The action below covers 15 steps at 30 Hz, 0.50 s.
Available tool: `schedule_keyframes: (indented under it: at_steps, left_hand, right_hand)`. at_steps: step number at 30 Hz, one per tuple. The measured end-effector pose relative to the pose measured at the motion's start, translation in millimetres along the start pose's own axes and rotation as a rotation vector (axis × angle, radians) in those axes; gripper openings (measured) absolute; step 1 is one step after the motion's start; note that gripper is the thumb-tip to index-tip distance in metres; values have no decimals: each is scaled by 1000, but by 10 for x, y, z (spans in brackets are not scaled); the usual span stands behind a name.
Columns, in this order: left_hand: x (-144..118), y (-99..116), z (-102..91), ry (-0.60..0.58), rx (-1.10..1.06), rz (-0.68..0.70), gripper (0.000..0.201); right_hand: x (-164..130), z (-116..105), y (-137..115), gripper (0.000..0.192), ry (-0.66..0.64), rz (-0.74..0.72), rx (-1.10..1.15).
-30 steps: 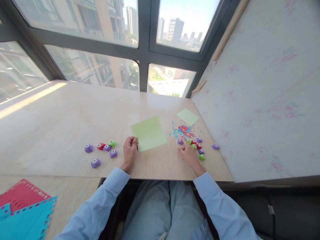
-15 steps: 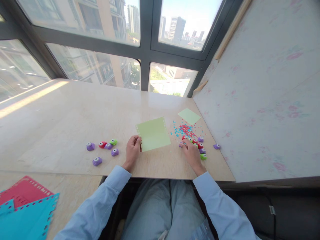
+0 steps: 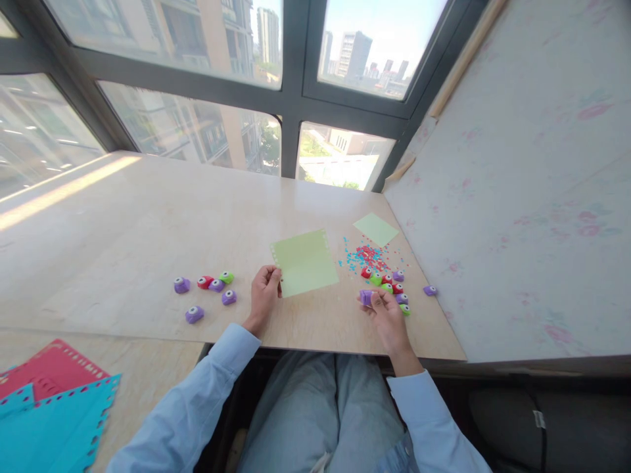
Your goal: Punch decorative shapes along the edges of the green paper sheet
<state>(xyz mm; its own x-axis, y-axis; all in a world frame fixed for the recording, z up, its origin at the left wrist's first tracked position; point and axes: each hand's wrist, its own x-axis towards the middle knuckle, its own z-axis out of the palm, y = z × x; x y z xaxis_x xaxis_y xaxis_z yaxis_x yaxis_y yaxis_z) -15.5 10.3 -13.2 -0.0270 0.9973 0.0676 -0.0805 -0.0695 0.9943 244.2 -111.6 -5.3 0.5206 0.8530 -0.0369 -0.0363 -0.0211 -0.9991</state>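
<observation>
The right hand (image 3: 387, 315) was closed around a small purple punch (image 3: 365, 297), which it held just above the surface (image 3: 123, 223) in the lower right part of the frame. Just beyond this hand, a cluster of other small punches (image 3: 389, 284) in red, green and purple lay on the surface, and one single purple punch (image 3: 430, 290) lay apart, nearer to the wall on the right. Behind the cluster, many tiny blue and red paper bits (image 3: 365, 255) were scattered.

The left hand (image 3: 263, 295) was near the centre of the frame. Its fingers were pinched on the lower left corner of a light green sheet (image 3: 305, 263), which lay flat on the surface and had a row of small holes along its left and right edges. A smaller green sheet (image 3: 375, 229) lay further back, beside the wall.

To the left of the left hand, a second group of punches (image 3: 210, 289) was lying, mostly purple, with one red and one green. In the lower left corner of the frame, a red sheet (image 3: 49, 371) and a blue sheet (image 3: 59, 427) with punched edges lay on a lower surface.
</observation>
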Motion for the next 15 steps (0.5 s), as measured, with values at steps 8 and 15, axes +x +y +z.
schedule_keyframes:
  at_steps: [8,15]
  left_hand:
    - [9,12,1,14,-10,2,19]
    - [23,-30,-2,12,-39,-1,18]
  right_hand:
    - [-184,215,-113,40,-208,257,-39]
    - [-48,314,-109,25,-304,-59,-696]
